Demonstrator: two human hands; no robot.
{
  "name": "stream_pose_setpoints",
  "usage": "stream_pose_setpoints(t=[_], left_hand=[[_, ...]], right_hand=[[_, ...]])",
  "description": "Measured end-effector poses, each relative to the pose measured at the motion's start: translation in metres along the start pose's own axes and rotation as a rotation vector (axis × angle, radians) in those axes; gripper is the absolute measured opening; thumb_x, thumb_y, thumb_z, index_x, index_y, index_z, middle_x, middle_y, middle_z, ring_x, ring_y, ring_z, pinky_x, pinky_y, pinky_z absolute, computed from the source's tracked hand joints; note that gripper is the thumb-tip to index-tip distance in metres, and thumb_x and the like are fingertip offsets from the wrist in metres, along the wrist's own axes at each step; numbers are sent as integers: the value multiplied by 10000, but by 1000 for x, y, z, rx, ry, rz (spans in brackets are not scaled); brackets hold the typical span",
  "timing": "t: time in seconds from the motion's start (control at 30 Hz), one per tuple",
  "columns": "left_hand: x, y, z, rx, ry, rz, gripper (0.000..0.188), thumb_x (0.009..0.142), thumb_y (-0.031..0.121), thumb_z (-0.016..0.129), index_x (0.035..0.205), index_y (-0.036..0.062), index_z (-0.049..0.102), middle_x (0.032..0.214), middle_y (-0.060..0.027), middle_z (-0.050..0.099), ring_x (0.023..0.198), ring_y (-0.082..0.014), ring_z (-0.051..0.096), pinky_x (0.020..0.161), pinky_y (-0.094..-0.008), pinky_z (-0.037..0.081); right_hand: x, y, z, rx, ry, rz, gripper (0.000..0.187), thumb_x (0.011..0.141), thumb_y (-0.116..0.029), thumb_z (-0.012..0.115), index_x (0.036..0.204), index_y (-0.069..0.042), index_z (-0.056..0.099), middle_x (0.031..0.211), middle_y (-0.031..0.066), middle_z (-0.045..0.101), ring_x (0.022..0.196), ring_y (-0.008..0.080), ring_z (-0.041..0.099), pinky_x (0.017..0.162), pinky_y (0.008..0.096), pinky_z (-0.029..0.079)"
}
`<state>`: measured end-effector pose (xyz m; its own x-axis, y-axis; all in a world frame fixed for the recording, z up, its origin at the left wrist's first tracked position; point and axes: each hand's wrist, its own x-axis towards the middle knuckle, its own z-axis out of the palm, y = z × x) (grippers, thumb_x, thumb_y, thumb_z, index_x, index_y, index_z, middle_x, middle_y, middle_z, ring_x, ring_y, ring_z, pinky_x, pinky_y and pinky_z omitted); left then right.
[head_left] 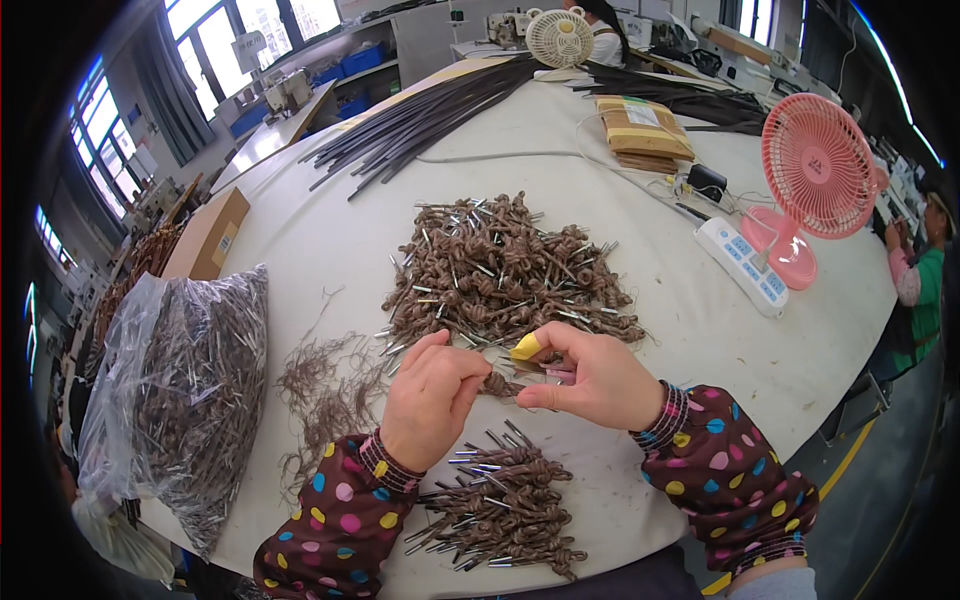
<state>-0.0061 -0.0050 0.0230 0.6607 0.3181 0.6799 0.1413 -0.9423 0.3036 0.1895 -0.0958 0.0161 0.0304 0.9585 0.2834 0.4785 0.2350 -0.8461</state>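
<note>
My left hand [432, 390] pinches a knotted brown cord [497, 385] over the middle of the table. Close beside it on the right, my right hand [598, 375], with yellow wrapping on one finger, is closed around a small tool with metal and pinkish parts, apparently thread snips [560, 375]. The tool's tip points toward the cord, partly hidden by my fingers. Just beyond both hands rises a large heap of knotted brown cords [500, 265] with silvery tips. A smaller pile of similar cords [510, 505] lies nearer me, roughly lined up.
Loose brown thread ends [325, 385] are scattered left of the heap. A clear plastic bag [200, 390] full of cords and a cardboard box [207, 235] stand at left. At right are a pink fan [815, 165] and power strip [740, 265]. Dark strips [430, 120] lie farther back.
</note>
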Motion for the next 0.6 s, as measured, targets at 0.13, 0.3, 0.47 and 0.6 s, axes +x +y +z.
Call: stream_pose_setpoints(t=[0.13, 0.3, 0.47, 0.6], left_hand=[[-2, -1, 2, -12, 13, 15, 206, 779, -32, 647, 936, 54, 545, 870, -55, 627, 784, -250, 616, 822, -404, 502], [0, 4, 3, -157, -25, -48, 171, 826, -85, 555, 964, 12, 528, 951, -136, 618, 796, -264, 618, 698, -303, 496], [-2, 6, 0, -187, -28, -86, 159, 847, -76, 547, 980, 9, 532, 935, -128, 604, 773, -238, 601, 679, -296, 489], [-4, 4, 1, -213, -19, -120, 148, 857, -68, 547, 984, 6, 538, 918, -120, 597, 765, -222, 592, 675, -288, 484]], right_hand=[[0, 8, 5, 318, -152, 160, 317, 797, -325, 727, 917, -55, 614, 762, 72, 646, 681, 193, 638, 603, 290, 484], [-5, -12, -1, -76, -64, 190, 314, 803, -314, 722, 912, -42, 607, 789, 80, 655, 691, 194, 639, 609, 290, 486], [-7, -15, -2, -65, -31, 70, 335, 813, -347, 709, 921, -48, 603, 792, 80, 638, 686, 201, 638, 590, 299, 485], [-4, -25, -9, -204, 78, -36, 371, 818, -411, 686, 891, -59, 594, 784, 61, 599, 659, 212, 625, 562, 305, 477]])
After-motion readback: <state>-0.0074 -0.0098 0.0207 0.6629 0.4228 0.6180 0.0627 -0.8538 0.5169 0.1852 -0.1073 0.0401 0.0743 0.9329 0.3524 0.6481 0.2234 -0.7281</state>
